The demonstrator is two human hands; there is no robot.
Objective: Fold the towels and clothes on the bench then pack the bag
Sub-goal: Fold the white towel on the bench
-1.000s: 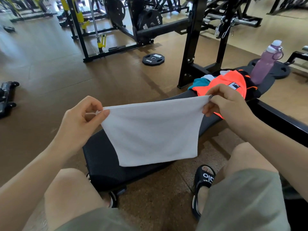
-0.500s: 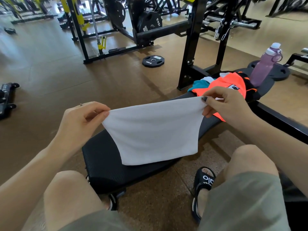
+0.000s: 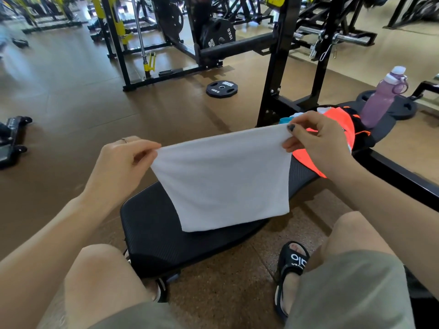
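A white towel (image 3: 223,179) hangs stretched between my hands above the black bench (image 3: 152,229), its lower edge just touching the pad. My left hand (image 3: 123,167) pinches its top left corner. My right hand (image 3: 318,143) pinches the top right corner. Behind my right hand, farther along the bench, lies a heap of clothes: an orange garment (image 3: 342,119) with black trim and something teal (image 3: 285,120) beneath it. No bag is in view.
A purple water bottle (image 3: 380,100) stands on the bench's far end. A black rack upright (image 3: 278,74) rises just behind the clothes. A 10 kg plate (image 3: 222,88) lies on the floor. My knees and a black sandal (image 3: 293,264) are below.
Both hands have lowered slightly with the towel, and the top edge is drawn a little tauter. The grip on both corners is unchanged.
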